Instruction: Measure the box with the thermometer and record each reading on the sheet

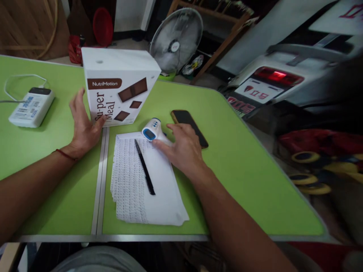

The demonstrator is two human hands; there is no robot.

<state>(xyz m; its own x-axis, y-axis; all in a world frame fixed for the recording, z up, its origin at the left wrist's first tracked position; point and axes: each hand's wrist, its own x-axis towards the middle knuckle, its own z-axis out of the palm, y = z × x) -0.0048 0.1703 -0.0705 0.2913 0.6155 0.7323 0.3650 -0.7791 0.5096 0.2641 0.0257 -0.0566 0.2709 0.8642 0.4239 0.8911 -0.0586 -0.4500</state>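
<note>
A white NutriMotion box (113, 102) with brown pictures stands upright on the green table (241, 181). My left hand (85, 124) is at its lower left corner, thumb against the front and fingers spread along the left side. Right of the box lies a white and blue infrared thermometer (151, 130), its head at the top edge of the paper sheets (167, 196). My right hand (184, 145) reaches around its handle, thumb and forefinger apart on either side. A black pen (144, 166) lies across the sheets, which carry dense writing on the left.
A dark phone (191, 126) lies just beyond my right hand. At the left sits a white power bank (32, 107) with cables. Behind the table stand a fan (176, 41) and a red basin (102, 26). A scooter (266, 79) is at the right.
</note>
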